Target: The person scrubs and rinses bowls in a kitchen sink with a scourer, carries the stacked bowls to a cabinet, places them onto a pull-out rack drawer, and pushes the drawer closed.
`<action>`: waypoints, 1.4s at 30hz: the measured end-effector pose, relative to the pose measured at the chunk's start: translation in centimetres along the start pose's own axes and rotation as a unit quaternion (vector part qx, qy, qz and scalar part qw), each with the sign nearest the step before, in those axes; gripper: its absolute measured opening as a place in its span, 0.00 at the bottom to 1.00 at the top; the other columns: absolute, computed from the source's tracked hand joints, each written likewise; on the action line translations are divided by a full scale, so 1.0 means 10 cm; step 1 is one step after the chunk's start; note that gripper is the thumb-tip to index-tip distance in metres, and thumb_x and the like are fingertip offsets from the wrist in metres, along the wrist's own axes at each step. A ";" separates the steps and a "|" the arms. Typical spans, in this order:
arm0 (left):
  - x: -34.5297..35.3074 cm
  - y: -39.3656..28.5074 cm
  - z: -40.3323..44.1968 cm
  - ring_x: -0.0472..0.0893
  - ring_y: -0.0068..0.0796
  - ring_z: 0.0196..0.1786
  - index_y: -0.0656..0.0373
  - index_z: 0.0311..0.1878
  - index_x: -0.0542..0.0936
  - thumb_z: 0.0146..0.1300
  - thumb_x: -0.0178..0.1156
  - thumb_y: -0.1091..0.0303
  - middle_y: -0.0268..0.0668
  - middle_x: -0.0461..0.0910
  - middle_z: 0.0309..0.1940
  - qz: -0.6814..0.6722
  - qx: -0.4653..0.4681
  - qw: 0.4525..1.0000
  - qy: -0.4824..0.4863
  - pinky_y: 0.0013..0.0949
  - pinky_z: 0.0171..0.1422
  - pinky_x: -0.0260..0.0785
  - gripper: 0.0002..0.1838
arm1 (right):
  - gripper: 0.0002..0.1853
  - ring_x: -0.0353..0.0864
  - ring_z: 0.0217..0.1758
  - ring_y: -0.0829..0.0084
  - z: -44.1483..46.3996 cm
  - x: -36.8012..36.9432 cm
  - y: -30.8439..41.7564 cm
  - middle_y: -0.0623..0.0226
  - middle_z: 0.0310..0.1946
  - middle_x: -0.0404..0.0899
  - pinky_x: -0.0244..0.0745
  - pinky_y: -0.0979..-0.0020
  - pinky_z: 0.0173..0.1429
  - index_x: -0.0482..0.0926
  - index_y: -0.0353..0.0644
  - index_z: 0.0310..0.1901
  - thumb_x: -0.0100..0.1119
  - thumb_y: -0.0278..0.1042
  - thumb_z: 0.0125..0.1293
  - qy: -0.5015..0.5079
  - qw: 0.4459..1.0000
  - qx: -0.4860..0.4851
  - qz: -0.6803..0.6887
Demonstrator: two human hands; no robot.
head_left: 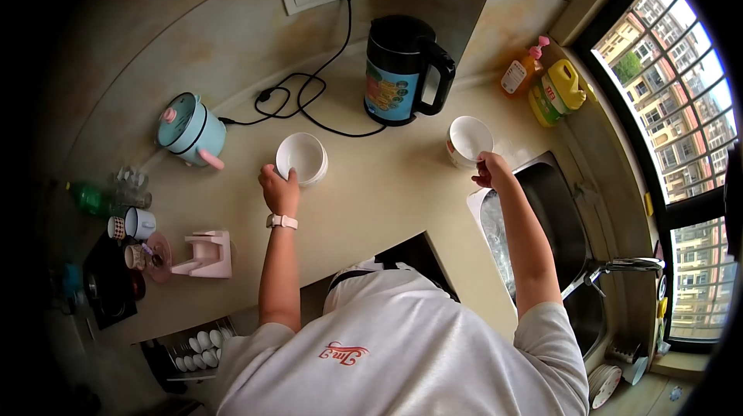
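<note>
A stack of white bowls [302, 157] stands on the beige counter [371, 184], left of centre. My left hand [280, 190] is at its lower left side, thumb at the rim and fingers around the outside. Farther right, near the sink, is another white bowl [470, 140] with a coloured pattern on its outside. The fingers of my right hand [491, 171] pinch its lower right rim. Both groups of bowls are upright, and they stand well apart.
A black and blue kettle [393, 75] stands at the back with a loose black cord. Left are a light-blue pot [192, 131], a pink stand [205, 254] and cups. Right are the sink [551, 219], a faucet [619, 265], a soap bottle [520, 69] and a yellow jug [556, 92].
</note>
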State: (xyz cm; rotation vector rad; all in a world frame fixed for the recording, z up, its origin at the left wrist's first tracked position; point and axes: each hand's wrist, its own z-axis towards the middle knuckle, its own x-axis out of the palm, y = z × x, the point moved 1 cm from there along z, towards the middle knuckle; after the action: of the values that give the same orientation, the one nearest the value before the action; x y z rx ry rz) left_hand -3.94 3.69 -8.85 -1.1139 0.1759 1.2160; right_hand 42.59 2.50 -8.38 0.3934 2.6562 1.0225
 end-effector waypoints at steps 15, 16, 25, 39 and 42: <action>0.13 0.35 0.52 0.76 0.55 0.29 0.69 0.23 0.77 0.53 0.53 0.59 0.56 0.75 0.24 0.074 0.000 0.931 0.356 0.48 0.35 0.65 0.19 | 0.11 0.67 0.14 0.75 -0.02 0.07 -0.03 0.76 0.11 0.60 0.79 0.64 0.30 0.64 0.47 0.18 0.47 0.36 0.56 0.010 0.997 0.069 0.019; 0.10 0.31 0.52 0.75 0.54 0.27 0.70 0.21 0.76 0.52 0.53 0.59 0.56 0.74 0.22 0.032 -0.015 0.936 0.350 0.47 0.32 0.64 0.19 | 0.11 0.68 0.14 0.74 -0.02 0.07 -0.03 0.75 0.11 0.60 0.79 0.64 0.30 0.65 0.47 0.18 0.48 0.36 0.56 0.011 0.997 0.070 0.025; 0.03 -1.08 0.17 0.71 0.47 0.18 0.69 0.17 0.73 0.52 0.54 0.61 0.50 0.72 0.14 -0.064 0.084 0.924 0.366 0.43 0.25 0.61 0.18 | 0.16 0.76 0.18 0.67 -0.13 0.12 -0.15 0.68 0.16 0.70 0.76 0.66 0.27 0.71 0.40 0.24 0.43 0.44 0.59 -0.036 0.998 0.031 0.038; 0.77 -3.06 -1.77 0.72 0.47 0.18 0.64 0.16 0.74 0.51 0.58 0.58 0.48 0.73 0.14 -0.153 0.377 0.745 0.528 0.41 0.24 0.63 0.18 | 0.25 0.79 0.40 0.63 -0.80 -0.87 -1.42 0.55 0.46 0.74 0.80 0.65 0.35 0.65 0.36 0.55 0.55 0.28 0.54 -0.030 0.977 -0.168 0.128; 1.03 -3.23 -2.27 0.71 0.40 0.17 0.65 0.20 0.74 0.52 0.60 0.60 0.45 0.72 0.14 -0.158 0.382 0.663 0.624 0.36 0.25 0.64 0.16 | 0.20 0.81 0.35 0.63 -0.52 -1.13 -2.03 0.56 0.40 0.76 0.81 0.65 0.29 0.71 0.34 0.50 0.54 0.23 0.51 -0.181 0.962 -0.097 0.181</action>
State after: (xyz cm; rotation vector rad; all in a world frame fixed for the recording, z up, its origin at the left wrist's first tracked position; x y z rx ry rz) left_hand 36.09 -4.28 -7.82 -0.9450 1.3535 -0.1968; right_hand 48.21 -19.07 -16.78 0.9484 2.1796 1.1693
